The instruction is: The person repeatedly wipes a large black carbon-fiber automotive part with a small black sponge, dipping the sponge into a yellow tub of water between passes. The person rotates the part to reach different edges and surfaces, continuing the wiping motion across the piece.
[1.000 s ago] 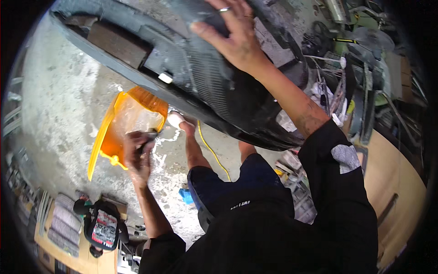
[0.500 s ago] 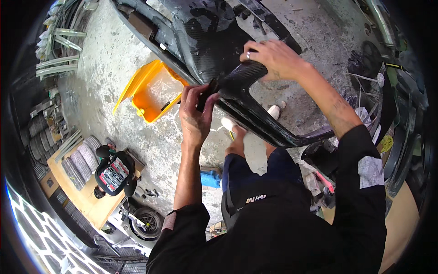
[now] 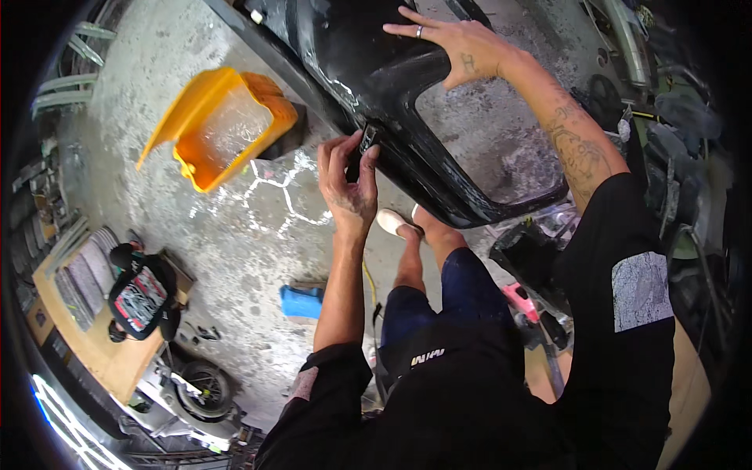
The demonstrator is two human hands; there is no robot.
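The right hand has fanned wide over a black car bumper, with, from left, a yellow tub, then the left hand pinching a dark block at the bumper's near edge, seemingly rubbing, which calls for steady pressure.

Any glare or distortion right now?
Head view: fisheye curvature bends the long pale wooden table, corners are black; head view: glaring white light strips burn out at lower left; head view: pale glints streak the large glossy black curved panel, while the bare left hand looks fairly sharp.
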